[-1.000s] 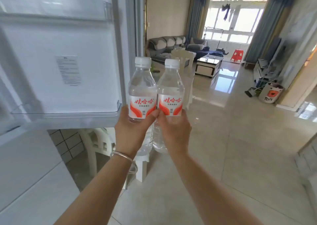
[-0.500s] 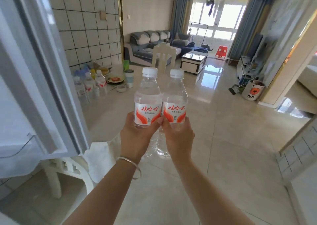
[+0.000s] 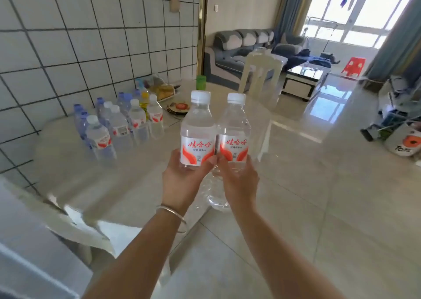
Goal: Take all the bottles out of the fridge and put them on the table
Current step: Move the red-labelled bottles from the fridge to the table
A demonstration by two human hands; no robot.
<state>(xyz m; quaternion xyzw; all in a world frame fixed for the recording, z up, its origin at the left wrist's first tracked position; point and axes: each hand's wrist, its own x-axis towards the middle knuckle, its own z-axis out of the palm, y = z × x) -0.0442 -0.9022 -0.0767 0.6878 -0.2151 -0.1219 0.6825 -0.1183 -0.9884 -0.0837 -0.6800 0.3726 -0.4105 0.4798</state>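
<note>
Left hand grips one clear, white-capped water bottle, right hand another, side by side above the round glossy table's near edge.

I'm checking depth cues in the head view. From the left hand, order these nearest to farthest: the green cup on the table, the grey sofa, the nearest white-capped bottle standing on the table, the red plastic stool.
From the left hand:
1. Nearest white-capped bottle, left on the table.
2. Green cup, at the table's far edge.
3. Grey sofa, in the room beyond.
4. Red plastic stool, far right by the window.
</note>
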